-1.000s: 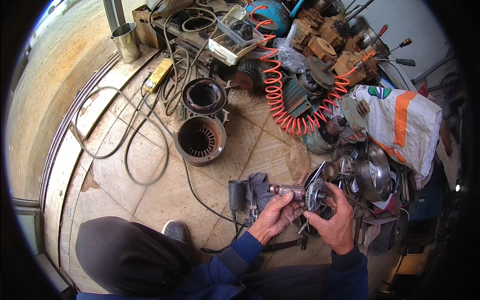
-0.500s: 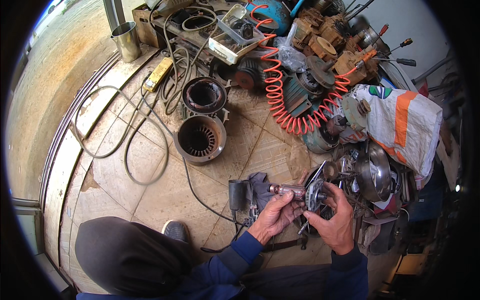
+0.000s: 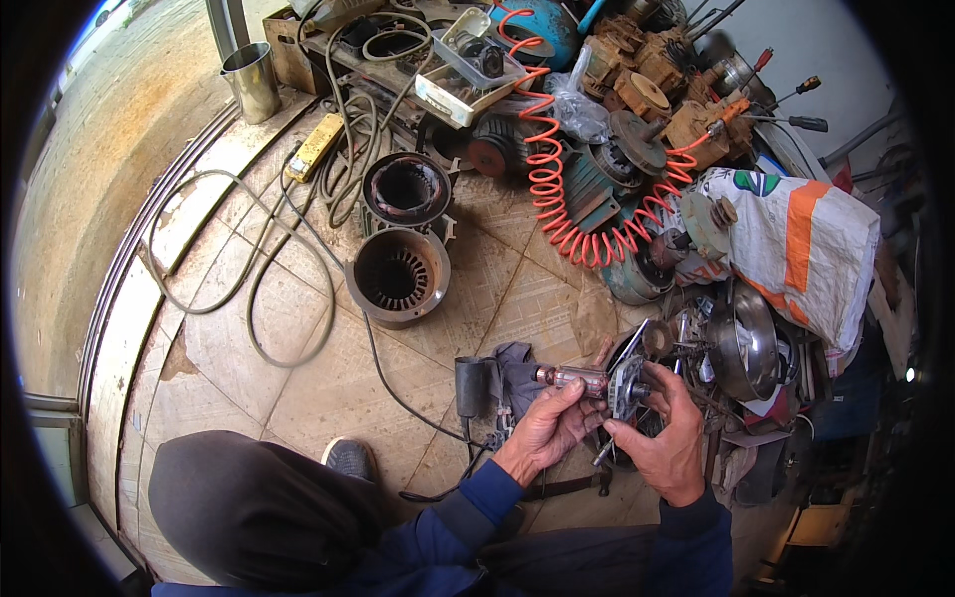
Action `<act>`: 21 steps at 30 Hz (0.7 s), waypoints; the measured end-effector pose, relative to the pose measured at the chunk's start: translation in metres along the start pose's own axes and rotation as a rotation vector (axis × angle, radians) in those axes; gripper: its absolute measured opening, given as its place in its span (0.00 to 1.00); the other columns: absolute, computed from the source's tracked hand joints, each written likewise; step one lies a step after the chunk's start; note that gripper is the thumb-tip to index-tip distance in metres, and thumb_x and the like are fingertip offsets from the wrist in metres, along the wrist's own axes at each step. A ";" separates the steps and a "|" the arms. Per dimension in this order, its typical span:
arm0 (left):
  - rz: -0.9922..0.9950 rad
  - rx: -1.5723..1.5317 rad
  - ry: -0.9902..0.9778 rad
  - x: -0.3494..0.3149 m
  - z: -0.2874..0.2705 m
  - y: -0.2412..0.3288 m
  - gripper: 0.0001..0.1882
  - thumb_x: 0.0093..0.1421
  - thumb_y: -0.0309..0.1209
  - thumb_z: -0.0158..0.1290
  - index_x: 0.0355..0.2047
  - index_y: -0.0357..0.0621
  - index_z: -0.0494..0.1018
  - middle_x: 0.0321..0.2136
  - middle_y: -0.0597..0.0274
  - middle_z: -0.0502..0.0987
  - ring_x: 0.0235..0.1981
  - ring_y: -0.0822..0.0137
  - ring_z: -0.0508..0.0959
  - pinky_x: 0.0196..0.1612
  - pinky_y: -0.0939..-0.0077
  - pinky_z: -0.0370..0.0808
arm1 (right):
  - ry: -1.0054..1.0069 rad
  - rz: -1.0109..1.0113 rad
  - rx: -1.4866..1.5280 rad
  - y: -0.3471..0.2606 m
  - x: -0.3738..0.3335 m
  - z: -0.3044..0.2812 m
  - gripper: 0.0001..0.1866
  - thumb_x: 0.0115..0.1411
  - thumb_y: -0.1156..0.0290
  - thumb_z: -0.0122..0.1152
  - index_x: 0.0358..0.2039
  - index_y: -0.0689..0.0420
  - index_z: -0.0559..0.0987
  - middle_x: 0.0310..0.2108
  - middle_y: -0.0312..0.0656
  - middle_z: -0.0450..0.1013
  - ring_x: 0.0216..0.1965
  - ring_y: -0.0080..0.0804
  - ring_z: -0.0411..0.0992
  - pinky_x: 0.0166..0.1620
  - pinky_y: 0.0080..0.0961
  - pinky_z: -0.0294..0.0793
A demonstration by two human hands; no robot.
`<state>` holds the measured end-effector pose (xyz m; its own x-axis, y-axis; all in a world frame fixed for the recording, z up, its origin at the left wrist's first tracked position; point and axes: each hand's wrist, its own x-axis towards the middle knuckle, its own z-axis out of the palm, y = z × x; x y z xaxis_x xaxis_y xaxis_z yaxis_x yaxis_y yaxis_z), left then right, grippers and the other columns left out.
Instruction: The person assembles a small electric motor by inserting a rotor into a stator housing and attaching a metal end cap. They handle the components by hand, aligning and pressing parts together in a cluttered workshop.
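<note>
My left hand grips a small motor armature, a copper-wound rotor with a shaft, held over the tiled floor. At its right end sits a round grey fan or end plate, which my right hand holds by its edge, thumb and fingers pinched on it. A thin dark tool tip pokes out below my right fingers. A black power tool body with a dark cloth lies just left of my hands, its cable trailing away across the floor.
Two open motor stator housings stand on the tiles ahead. An orange coiled air hose runs over a pile of old motors. A white and orange sack, a metal bowl and a steel cup lie around. My knee is at lower left.
</note>
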<state>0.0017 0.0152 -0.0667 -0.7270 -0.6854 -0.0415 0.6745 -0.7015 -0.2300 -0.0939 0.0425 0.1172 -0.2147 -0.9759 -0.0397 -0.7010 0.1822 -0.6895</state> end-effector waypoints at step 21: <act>0.150 0.442 0.127 0.021 0.129 0.046 0.20 0.66 0.36 0.60 0.54 0.40 0.74 0.49 0.61 0.80 0.49 0.67 0.78 0.55 0.66 0.75 | 0.114 -0.074 0.741 -0.013 0.044 -0.015 0.41 0.51 0.74 0.73 0.62 0.71 0.62 0.56 0.53 0.69 0.57 0.37 0.70 0.60 0.34 0.70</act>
<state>0.0339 -0.0571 0.0473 -0.6092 -0.7751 -0.1674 0.7429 -0.6317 0.2213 -0.1044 -0.0014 0.1356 -0.2823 -0.9565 0.0733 -0.0836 -0.0516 -0.9952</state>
